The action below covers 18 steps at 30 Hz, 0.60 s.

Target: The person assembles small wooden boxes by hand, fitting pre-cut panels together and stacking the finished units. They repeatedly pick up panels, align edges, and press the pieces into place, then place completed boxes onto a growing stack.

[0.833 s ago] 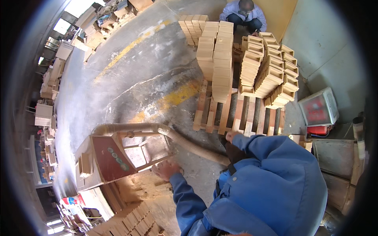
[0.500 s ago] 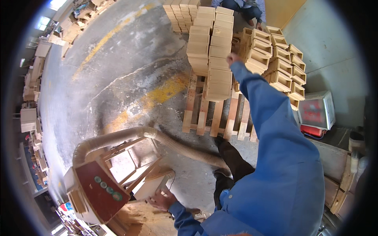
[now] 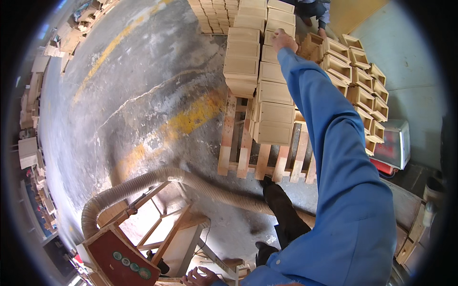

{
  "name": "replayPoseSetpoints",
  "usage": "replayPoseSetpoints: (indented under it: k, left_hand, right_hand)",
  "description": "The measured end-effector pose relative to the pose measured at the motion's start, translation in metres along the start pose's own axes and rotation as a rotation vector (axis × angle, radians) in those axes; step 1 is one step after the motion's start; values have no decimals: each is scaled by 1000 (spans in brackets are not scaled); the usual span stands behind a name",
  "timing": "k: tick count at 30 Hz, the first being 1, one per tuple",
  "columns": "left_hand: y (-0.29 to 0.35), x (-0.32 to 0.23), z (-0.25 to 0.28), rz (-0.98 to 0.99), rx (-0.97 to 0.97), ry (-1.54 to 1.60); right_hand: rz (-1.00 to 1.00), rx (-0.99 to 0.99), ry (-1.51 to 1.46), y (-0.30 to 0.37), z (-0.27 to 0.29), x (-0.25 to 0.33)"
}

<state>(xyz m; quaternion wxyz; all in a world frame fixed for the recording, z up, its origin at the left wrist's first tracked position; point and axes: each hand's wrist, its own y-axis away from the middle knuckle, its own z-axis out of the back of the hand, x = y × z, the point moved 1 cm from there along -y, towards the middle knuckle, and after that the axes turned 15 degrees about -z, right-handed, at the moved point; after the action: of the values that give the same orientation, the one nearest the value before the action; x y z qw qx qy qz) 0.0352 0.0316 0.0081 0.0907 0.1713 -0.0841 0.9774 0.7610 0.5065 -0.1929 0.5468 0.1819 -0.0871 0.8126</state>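
Note:
My right arm, in a blue sleeve, reaches far out over the stacks on a pallet. My right hand is closed above a row of stacked pale wooden boxes with flat faces up. Whether anything is between its fingers is too small to tell. Low in the picture, my left hand lies beside a wooden machine with a dark red panel; its fingers are apart and hold nothing visible. To the right of my right arm stand stacked open-fronted wooden boxes.
A slatted wooden pallet carries the stacks. A ribbed hose arches from the machine across the floor near my feet. At the far side another person crouches behind the stacks. A clear-sided case stands by the right wall.
My right hand has moved farther away along the stacked boxes. My left hand has dropped lower in the picture as the view shifted.

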Motion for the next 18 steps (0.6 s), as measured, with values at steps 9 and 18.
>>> replayPoseSetpoints:
  k: [9,18]
  left_hand:
    - [34,21,-36,41,48,-48]
    - [14,6,-12,17,75,-33]
  right_hand:
    - [174,-110,47,-14,-39,7]
    - [230,-42,1,-26,-40,-3]
